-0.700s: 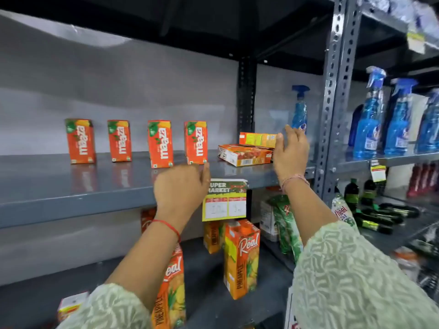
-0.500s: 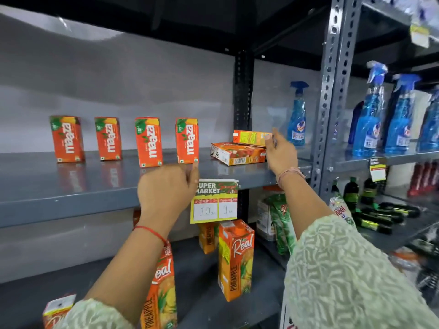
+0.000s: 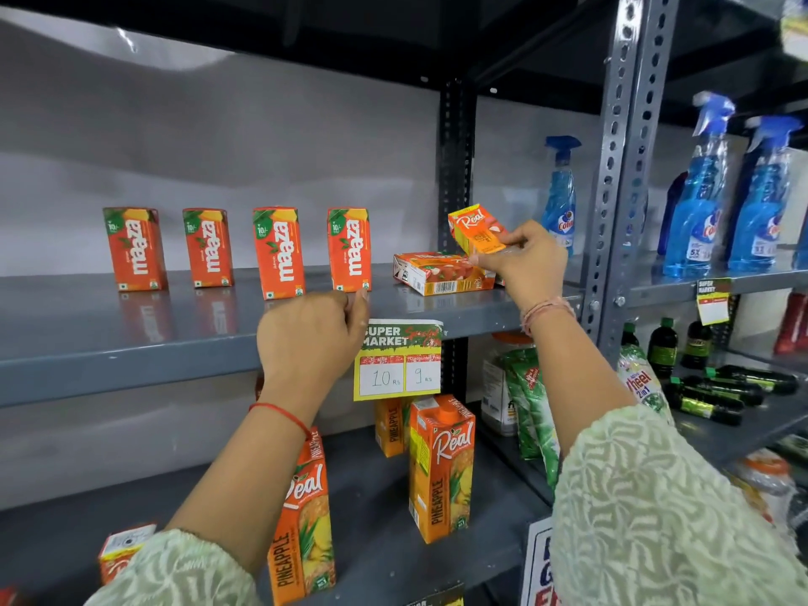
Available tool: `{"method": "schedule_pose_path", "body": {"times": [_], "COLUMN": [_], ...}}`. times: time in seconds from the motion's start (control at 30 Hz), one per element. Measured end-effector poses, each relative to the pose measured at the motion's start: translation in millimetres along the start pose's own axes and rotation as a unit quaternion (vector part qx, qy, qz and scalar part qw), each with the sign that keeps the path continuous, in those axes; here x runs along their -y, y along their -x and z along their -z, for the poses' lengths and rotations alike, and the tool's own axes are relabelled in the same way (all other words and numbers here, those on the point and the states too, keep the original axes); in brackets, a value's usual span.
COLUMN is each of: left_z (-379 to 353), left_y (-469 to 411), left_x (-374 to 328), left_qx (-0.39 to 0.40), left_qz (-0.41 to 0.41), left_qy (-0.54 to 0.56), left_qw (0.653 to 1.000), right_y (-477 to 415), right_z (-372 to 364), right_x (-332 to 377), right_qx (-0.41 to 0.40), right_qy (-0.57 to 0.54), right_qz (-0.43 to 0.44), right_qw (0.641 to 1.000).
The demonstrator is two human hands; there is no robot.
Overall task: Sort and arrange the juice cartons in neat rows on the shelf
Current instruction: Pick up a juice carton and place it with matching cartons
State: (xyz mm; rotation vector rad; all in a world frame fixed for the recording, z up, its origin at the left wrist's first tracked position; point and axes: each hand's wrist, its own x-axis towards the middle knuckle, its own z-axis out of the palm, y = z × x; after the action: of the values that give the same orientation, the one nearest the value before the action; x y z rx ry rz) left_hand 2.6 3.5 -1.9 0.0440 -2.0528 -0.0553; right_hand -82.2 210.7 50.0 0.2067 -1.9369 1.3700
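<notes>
1. Right hand [image 3: 522,260] raised above shelf [image 3: 131,343], fingers pinching small Real carton [image 3: 476,231], tilted, over flat carton [image 3: 437,273].
2. Left hand [image 3: 312,338] at shelf edge, fingers curled together, thumb touching fourth Maaza carton [image 3: 350,249].

Grey metal shelving [image 3: 131,352], perforated grey upright [image 3: 621,168], darker upright [image 3: 454,168] behind. Plain grey back wall [image 3: 218,137], soft glare upper left.

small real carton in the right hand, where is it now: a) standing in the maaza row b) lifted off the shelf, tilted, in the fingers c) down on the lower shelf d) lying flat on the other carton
b: the right hand pinches the small Real carton tilted in the air above the flat carton lying on the shelf.
</notes>
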Motion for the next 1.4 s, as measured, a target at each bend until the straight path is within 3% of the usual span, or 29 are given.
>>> {"method": "schedule_pose_path", "body": {"times": [0.17,0.3,0.4,0.5,0.7,0.87,1.0,1.13,1.4], "left_z": [5,12,23,23,23,21,21,21,57], "left_y": [-1,2,8,13,15,15,15,15,31], "left_x": [3,19,36,50,61,60,62,64,131], "left_qx": [-0.002,0.051,0.045,0.01,0.013,0.0,0.005,0.013,-0.015], "left_qz": [-0.028,-0.08,-0.113,-0.147,-0.14,-0.135,-0.142,-0.147,-0.113], "left_qy": [-0.014,-0.052,-0.038,-0.041,-0.04,-0.038,-0.043,-0.036,-0.08], "left_qw": [1.0,0.994,0.992,0.988,0.989,0.99,0.989,0.988,0.99], "right_y": [23,35,51,57,41,34,40,53,86], "right_z": [-11,-18,-21,-21,-9,-7,-7,-11,-60], "right_x": [0,13,19,23,47,61,46,40,91], "right_qx": [-0.087,-0.095,-0.083,-0.036,0.16,0.197,0.139,0.147,0.254], "right_qy": [-0.119,-0.09,-0.08,-0.069,0.039,0.13,-0.053,-0.244,-0.305], "right_qz": [-0.01,0.011,0.022,0.044,0.009,0.0,-0.049,-0.097,-0.07], "right_qw": [0.989,0.991,0.993,0.996,0.986,0.972,0.988,0.954,0.915]}}
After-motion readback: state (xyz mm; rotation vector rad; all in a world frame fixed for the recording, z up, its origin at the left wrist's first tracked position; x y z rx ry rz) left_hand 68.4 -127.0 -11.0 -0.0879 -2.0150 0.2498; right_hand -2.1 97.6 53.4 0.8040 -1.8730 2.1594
